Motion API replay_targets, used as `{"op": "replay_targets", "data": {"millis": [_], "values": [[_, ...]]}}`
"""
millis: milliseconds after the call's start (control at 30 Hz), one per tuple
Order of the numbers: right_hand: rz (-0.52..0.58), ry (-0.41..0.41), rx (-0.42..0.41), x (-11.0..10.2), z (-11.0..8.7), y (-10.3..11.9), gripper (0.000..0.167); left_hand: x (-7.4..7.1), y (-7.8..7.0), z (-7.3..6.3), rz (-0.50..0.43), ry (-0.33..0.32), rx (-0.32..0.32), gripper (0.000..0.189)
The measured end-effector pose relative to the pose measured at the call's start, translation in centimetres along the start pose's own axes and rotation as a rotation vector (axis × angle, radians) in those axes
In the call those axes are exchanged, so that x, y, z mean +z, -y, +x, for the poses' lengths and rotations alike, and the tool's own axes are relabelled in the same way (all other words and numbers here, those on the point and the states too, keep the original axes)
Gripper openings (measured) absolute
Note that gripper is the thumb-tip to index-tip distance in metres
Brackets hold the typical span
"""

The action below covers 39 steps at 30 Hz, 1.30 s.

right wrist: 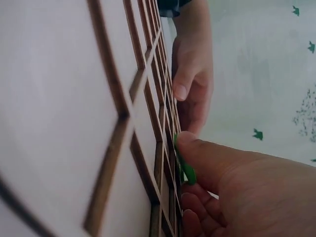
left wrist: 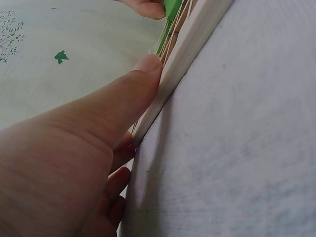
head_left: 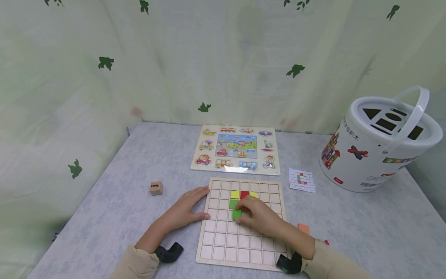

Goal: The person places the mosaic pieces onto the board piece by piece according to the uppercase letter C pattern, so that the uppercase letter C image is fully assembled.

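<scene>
A wooden grid board [head_left: 217, 243] lies on the table, its shallow square cells partly filled. My right hand [head_left: 259, 217] is over the board's middle, pinching a green square tile [head_left: 236, 215] between thumb and fingers. In the right wrist view this green tile [right wrist: 188, 170] stands tilted at the grid. Just above it lies another green tile [head_left: 234, 204]. Beyond are a yellow curved tile [head_left: 235, 194], a red tile [head_left: 244, 194] and a second yellow tile [head_left: 254, 195], partly covered by the right hand. My left hand [head_left: 186, 209] rests at the board's left edge, thumb and fingers spread along it.
A picture puzzle board [head_left: 237, 168] lies behind the grid. To its right are a pattern card [head_left: 302, 180] and a white bucket [head_left: 369, 162] with a slotted lid. A small wooden block [head_left: 156, 188] sits left. An orange tile [head_left: 303, 228] lies beside the right forearm.
</scene>
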State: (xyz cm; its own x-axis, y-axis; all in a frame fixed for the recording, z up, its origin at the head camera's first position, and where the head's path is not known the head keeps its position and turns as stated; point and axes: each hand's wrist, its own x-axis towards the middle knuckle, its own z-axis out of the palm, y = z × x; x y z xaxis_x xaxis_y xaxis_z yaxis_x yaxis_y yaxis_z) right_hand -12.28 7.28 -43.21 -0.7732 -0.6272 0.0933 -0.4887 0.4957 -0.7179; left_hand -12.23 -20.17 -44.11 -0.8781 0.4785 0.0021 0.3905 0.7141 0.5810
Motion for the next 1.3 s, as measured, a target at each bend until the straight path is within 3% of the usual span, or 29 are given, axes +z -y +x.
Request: {"op": "replay_targets", "data": {"millis": [767,867,1000,1167,1300], "values": [[-0.053,0.007,-0.018,0.3,0.1,0.1,0.018,0.0,0.0,0.0,-0.005,-0.014,0.009,0.08],[-0.045,0.021,0.0,0.2,0.0,0.2,0.021,0.1,0.1,0.0,-0.002,-0.015,0.016,0.08],[0.057,0.028,0.048,-0.3,-0.3,0.7,0.036,0.1,0.2,0.0,0.0,-0.021,0.028,0.08],[0.205,-0.043,0.074,-2.0,-1.3,2.2,0.049,0.1,0.2,0.0,-0.001,-0.025,0.039,0.08],[0.177,-0.132,0.073,-4.0,-2.8,3.1,0.051,0.1,0.1,0.0,-0.006,-0.022,0.031,0.08]]}}
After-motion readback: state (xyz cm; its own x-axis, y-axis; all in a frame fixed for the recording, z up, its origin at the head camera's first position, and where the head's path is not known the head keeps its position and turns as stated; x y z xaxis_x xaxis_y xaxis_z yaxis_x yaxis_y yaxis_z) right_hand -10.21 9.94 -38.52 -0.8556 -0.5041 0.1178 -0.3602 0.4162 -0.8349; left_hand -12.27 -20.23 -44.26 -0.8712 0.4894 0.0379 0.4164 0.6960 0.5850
